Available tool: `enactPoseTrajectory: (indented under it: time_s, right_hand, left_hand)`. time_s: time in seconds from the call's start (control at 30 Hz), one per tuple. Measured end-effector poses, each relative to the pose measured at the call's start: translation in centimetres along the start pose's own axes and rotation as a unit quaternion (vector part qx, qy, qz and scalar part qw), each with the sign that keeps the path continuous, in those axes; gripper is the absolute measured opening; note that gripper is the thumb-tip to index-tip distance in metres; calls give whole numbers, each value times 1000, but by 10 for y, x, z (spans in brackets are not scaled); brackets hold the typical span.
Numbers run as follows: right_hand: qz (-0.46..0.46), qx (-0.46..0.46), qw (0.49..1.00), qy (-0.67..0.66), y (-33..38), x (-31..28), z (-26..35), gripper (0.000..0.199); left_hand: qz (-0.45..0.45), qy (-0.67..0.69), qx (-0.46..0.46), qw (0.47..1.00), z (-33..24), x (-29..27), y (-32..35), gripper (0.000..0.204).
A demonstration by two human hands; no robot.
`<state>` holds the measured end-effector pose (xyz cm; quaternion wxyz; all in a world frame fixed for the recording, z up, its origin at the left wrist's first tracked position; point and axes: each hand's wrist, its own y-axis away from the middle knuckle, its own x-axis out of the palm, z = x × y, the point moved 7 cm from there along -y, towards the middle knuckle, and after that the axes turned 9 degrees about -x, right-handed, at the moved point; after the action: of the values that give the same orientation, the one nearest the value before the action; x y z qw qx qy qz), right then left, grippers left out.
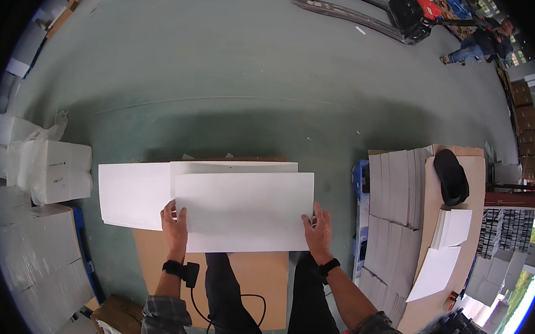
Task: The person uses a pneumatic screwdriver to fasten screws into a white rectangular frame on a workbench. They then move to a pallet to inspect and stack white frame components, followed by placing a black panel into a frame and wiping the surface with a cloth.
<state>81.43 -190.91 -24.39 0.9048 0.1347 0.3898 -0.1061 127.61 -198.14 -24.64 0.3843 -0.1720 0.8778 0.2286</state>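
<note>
A wide white sheet of paper or card lies level in front of me, with a hand at each short end. My left hand grips its left edge, thumb on top and fingers curled at the side. At the opposite edge, my right hand closes on the same sheet. I cannot tell whether it is one sheet or a thin stack. Beneath and behind it lie more white sheets, reaching farther left. Brown cardboard shows below them, between and around my legs.
On the right stands a tall stack of sheets; its cardboard top bears a black oblong object and white sheets. Wrapped white packages stand left. A pallet jack and a walking person are far right.
</note>
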Motion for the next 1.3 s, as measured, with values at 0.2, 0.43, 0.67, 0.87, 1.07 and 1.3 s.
enactPoseTrajectory:
  time_s: [0.2,0.43,0.67,0.87,1.07,1.3]
  right_hand:
    - [-1,12,1000,-7,-11,40,10,55]
    - [-10,5,1000,11,-24,56,20,57]
    - [-11,15,1000,8,-30,58,17,55]
    - [-15,15,1000,8,-31,56,17,55]
    - [-22,-15,999,47,-31,60,20,56]
    - [2,-2,1000,15,-30,56,16,56]
  left_hand:
    - [0,-20,0,1000,13,3,-39,40]
    - [-4,-43,5,999,25,15,-72,41]
    - [14,10,5,1000,22,23,-76,39]
    - [13,21,1,1000,21,24,-72,37]
    - [10,58,-16,998,34,16,-73,38]
    - [12,26,-34,999,13,20,-65,42]
